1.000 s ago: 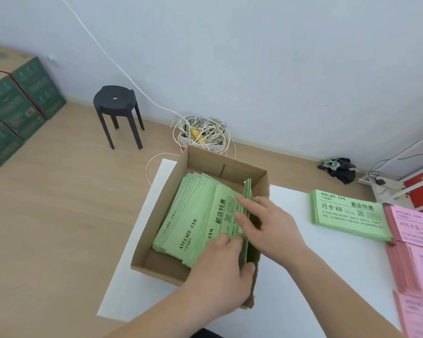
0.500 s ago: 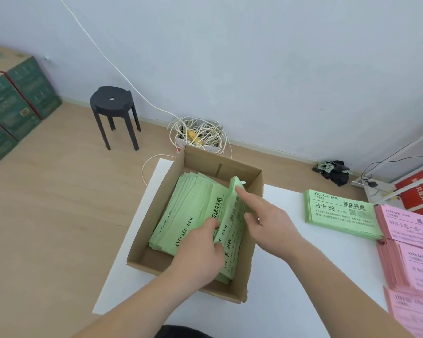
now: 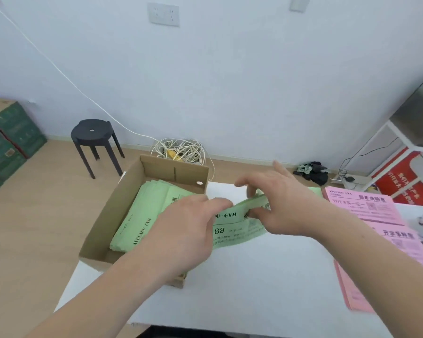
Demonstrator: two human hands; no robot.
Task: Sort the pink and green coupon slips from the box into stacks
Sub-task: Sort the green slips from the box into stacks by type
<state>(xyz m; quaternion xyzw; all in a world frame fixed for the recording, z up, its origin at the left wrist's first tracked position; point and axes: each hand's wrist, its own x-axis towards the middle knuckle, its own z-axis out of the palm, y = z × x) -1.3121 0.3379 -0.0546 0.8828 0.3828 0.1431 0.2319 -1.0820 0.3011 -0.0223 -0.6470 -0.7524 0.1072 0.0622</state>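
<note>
A black stool (image 3: pixel 92 135) and a tangle of white cable (image 3: pixel 181 150) sit beyond the cardboard box (image 3: pixel 122 198) on the white table (image 3: pixel 266 276). Pink slips (image 3: pixel 366 206) lie at the right, partly cut off. Both hands grip a bundle of green slips (image 3: pixel 239 223) over the box's right edge: left hand (image 3: pixel 183 232) clamps its near end, right hand (image 3: pixel 286 206) pinches the far end. More green slips (image 3: pixel 144 211) stay inside the box. The arms hide the bundle's lower edge.

My left hand (image 3: pixel 181 230) and right hand (image 3: pixel 282 207) are bare, with no rings, watch or gloves. Both my forearms are uncovered right down to the picture's bottom edge; no sleeve shows.
</note>
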